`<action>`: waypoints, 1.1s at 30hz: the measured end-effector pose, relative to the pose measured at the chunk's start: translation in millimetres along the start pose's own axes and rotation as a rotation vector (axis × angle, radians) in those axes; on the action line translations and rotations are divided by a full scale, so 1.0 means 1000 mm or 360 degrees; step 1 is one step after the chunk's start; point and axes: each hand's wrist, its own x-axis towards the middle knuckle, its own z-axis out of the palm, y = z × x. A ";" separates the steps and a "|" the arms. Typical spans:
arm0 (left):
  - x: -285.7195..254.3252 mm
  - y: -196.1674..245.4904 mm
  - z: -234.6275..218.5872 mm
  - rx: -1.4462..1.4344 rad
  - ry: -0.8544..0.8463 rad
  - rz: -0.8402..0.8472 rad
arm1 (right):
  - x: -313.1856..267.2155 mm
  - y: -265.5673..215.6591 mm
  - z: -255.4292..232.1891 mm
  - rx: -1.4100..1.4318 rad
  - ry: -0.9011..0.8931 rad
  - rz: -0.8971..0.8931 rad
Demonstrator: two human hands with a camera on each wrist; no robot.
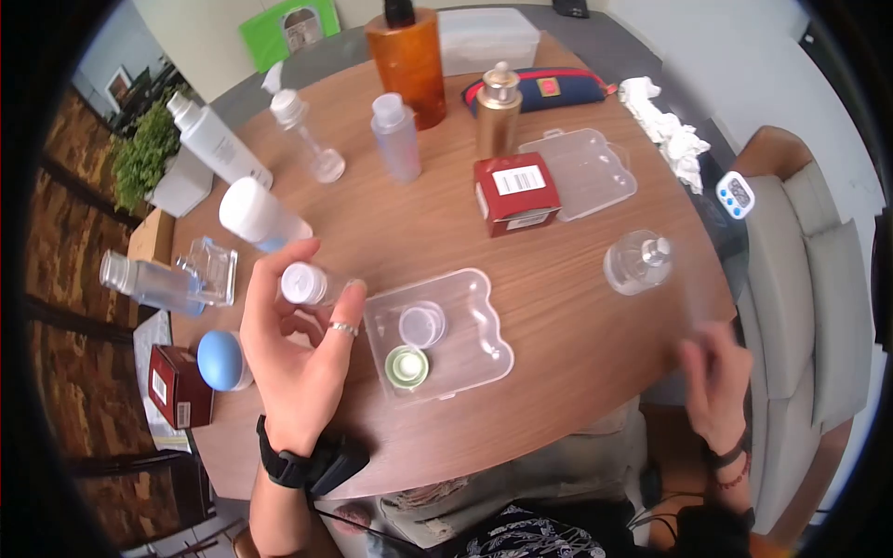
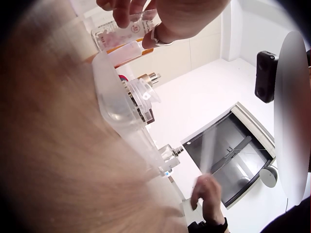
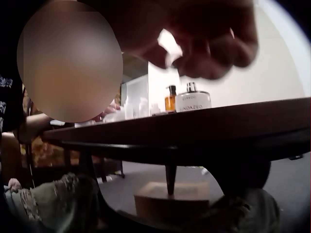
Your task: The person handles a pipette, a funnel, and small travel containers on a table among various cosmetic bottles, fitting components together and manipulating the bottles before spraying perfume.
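Observation:
My left hand (image 1: 302,358) grips a small clear bottle (image 1: 305,284) with a whitish cap, above the left end of an open clear plastic tray (image 1: 465,367). In the left wrist view, the fingers of this hand (image 2: 165,19) are round the clear bottle (image 2: 129,34), which bears small print. Two small round containers, one clear (image 1: 422,324) and one green-rimmed (image 1: 407,367), lie in the tray. Past the table's right edge, my blurred right hand (image 1: 718,386) has curled fingers and pinches a long translucent thing (image 2: 209,150), too blurred to identify.
A glass bottle (image 1: 638,263) stands near the right edge. Behind are a red box (image 1: 517,193), a clear lid (image 1: 595,172), a gold bottle (image 1: 499,116) and an orange bottle (image 1: 409,70). Several bottles and a blue-topped container (image 1: 221,360) stand at the left.

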 end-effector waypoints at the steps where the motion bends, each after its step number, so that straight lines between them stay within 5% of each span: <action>1: 0.000 0.000 0.001 -0.0031 -0.0019 -0.0011 | -0.006 0.003 -0.002 0.0023 -0.0034 -0.0019; 3: 0.000 0.000 0.001 -0.0075 -0.0023 -0.0014 | -0.032 0.013 -0.002 0.0149 0.0311 0.0037; 4: 0.000 0.000 0.000 -0.0087 -0.0027 -0.0021 | -0.041 -0.002 -0.001 0.0790 0.0494 0.0333; 5: 0.000 0.000 0.000 -0.0110 -0.0034 -0.0019 | -0.041 -0.017 -0.003 0.0875 0.0551 0.0390; 7: 0.001 -0.001 -0.001 -0.0065 -0.0009 0.0010 | -0.023 -0.020 0.000 0.0247 0.0242 -0.0090; 8: 0.001 -0.001 -0.001 -0.0038 -0.0021 0.0004 | -0.004 -0.042 0.003 0.0364 0.0024 -0.0060; 12: 0.002 -0.005 -0.004 0.0003 -0.0071 0.0003 | 0.016 -0.063 0.021 0.0595 -0.0073 -0.0173; 15: 0.003 -0.006 -0.004 -0.0036 -0.0115 -0.0057 | 0.024 -0.084 0.029 0.0842 0.0129 -0.0005; 16: 0.002 -0.008 -0.004 -0.0037 -0.0123 -0.0045 | 0.030 -0.080 0.023 0.0737 0.0087 -0.0194; 21: 0.003 -0.009 -0.004 -0.0020 -0.0131 -0.0039 | 0.045 -0.084 0.014 0.1004 0.0238 -0.0274; 23: 0.003 -0.010 -0.004 -0.0032 -0.0105 0.0003 | 0.051 -0.096 0.014 0.1639 0.0522 0.0023; 25: 0.004 -0.011 -0.005 0.0006 -0.0107 -0.0001 | 0.060 -0.089 0.018 0.1298 0.0649 -0.0125; 28: 0.003 -0.023 -0.002 0.0101 -0.0057 0.0056 | 0.076 -0.078 0.016 0.1598 0.0697 -0.0487; 32: 0.004 -0.025 -0.004 0.0206 -0.0114 0.0098 | 0.084 -0.081 0.039 0.1157 0.0306 -0.0488; 33: 0.004 -0.025 -0.003 0.0197 -0.0124 0.0103 | 0.097 -0.084 0.036 -0.0050 0.0124 -0.0992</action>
